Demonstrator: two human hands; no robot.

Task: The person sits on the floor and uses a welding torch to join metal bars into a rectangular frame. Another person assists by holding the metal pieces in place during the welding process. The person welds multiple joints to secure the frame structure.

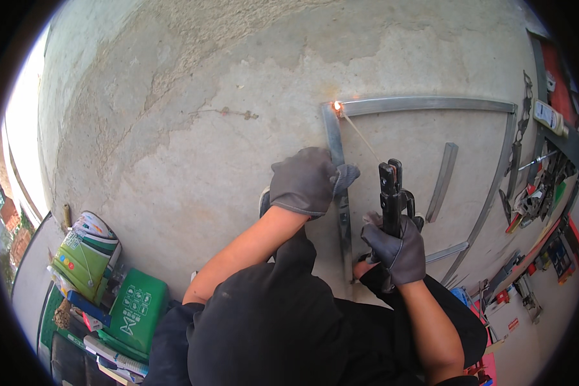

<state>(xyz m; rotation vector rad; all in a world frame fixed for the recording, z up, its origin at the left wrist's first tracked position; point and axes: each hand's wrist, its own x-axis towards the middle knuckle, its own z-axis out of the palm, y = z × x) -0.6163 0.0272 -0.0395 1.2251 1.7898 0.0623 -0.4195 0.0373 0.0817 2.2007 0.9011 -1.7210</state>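
Note:
My right hand [400, 252], in a dark grey glove, is closed around the handle of a black welding electrode holder [391, 193]. A thin pale welding rod [362, 137] runs from its jaws up to the far left corner of a grey metal tube frame [431, 103]. At that corner a bright orange glow [338, 107] shows where the rod's tip meets the metal. My left hand [307, 181], gloved as well, is wrapped over the frame's left tube partway down. The glove hides part of that tube.
The frame lies on a concrete floor [174, 161], with a loose piece of metal tube [442, 183] inside it. A green box [135, 312] and a green-and-white bucket [87, 257] stand at the lower left. Tools [539, 199] and a white bottle [551, 118] crowd the right side.

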